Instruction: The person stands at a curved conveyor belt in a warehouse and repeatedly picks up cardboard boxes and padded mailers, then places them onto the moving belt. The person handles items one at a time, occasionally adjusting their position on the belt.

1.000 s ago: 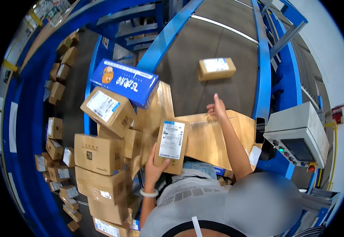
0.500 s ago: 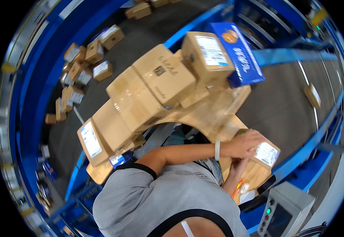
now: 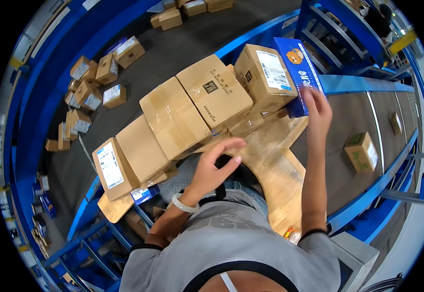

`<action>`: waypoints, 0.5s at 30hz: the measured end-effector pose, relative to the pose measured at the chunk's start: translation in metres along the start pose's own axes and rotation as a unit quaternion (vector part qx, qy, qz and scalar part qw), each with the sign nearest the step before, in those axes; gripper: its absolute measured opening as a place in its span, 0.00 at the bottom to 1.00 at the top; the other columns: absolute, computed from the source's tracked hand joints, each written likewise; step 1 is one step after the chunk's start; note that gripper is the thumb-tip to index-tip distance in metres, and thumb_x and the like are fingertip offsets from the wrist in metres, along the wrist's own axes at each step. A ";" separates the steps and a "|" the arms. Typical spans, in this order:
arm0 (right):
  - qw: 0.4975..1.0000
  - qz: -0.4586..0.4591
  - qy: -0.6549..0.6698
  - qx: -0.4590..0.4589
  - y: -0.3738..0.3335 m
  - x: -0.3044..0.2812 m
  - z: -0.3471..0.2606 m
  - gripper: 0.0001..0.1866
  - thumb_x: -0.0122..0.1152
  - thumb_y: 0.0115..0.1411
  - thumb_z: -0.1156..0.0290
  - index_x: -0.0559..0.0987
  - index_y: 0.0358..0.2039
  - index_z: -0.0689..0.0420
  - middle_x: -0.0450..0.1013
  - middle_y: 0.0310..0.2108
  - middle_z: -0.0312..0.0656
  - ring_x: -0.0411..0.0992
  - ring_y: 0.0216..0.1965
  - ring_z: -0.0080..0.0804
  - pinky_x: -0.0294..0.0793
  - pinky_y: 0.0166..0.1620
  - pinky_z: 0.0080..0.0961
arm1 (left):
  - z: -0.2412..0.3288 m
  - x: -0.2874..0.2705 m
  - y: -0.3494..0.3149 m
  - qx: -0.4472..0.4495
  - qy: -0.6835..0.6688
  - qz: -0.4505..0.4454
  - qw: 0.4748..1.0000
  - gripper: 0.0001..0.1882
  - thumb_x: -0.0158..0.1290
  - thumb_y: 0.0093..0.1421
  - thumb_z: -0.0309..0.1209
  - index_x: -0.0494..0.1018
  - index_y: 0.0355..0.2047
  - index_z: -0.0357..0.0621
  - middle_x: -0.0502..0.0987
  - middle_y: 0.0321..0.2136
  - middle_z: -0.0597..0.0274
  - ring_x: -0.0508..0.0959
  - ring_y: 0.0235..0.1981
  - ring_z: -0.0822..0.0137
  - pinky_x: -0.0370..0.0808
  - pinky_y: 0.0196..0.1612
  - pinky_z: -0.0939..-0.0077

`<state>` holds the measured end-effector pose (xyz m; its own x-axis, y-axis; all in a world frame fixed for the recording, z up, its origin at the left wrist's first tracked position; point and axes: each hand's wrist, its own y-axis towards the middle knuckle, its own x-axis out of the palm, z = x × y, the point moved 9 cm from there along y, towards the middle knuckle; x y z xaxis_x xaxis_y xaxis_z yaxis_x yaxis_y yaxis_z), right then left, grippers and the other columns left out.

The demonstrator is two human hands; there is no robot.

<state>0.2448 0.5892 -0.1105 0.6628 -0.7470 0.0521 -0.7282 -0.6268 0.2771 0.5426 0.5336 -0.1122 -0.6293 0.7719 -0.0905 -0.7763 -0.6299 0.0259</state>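
My left hand (image 3: 217, 165), with a pale bracelet at the wrist, hovers over the inner edge of a curved wooden table (image 3: 290, 209). Its thumb and fingers are apart and hold nothing. My right hand (image 3: 317, 109) is raised in front of a blue printed box (image 3: 297, 61), fingers stretched toward it. Whether they touch the box I cannot tell. Left of that box stands a brown carton (image 3: 265, 73) with a white label. A row of cartons runs along the table, among them a printed carton (image 3: 215, 90), a taped carton (image 3: 173, 117) and a labelled carton (image 3: 112, 168).
On the right conveyor belt (image 3: 343, 112) lie a carton with green print (image 3: 362, 152) and a smaller carton (image 3: 395, 123). Several labelled parcels rest on the left belt (image 3: 146, 73). Blue rails edge both belts. A grey control box (image 3: 358, 253) stands at lower right.
Both hands have let go of a labelled carton at the right; it now lies on the right belt. My left hand moved back left, and my right hand rose to the blue box.
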 end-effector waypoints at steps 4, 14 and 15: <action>0.970 -0.073 -0.198 -0.122 0.121 0.079 -0.003 0.18 0.60 0.68 0.60 0.82 0.46 0.63 0.80 0.45 0.52 0.78 0.48 0.44 0.75 0.53 0.33 | -0.050 0.055 -0.005 -0.101 -0.128 -0.135 0.977 0.24 0.52 0.70 0.26 0.64 0.66 0.38 0.74 0.59 0.55 0.75 0.59 0.64 0.71 0.63 0.69; 0.904 -0.154 -0.391 -0.076 0.128 0.130 0.031 0.27 0.46 0.71 0.45 0.85 0.40 0.55 0.80 0.45 0.50 0.74 0.53 0.53 0.39 0.67 0.74 | -0.088 0.105 0.041 -0.165 -0.413 -0.116 0.888 0.32 0.48 0.74 0.44 0.55 0.70 0.39 0.64 0.68 0.46 0.70 0.65 0.52 0.69 0.67 0.61; 0.901 -0.129 -0.391 -0.133 0.118 0.128 0.009 0.25 0.50 0.70 0.47 0.85 0.38 0.55 0.81 0.43 0.48 0.75 0.49 0.49 0.47 0.65 0.69 | -0.084 0.108 0.049 -0.158 -0.441 -0.108 0.877 0.34 0.49 0.73 0.45 0.55 0.70 0.39 0.64 0.67 0.46 0.69 0.66 0.51 0.67 0.68 0.60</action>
<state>0.2420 0.4181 -0.0802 0.4015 -0.5775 -0.7109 -0.4308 -0.8040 0.4098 0.4398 0.5786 -0.2046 -0.3602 0.5559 0.7492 -0.9198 -0.3454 -0.1860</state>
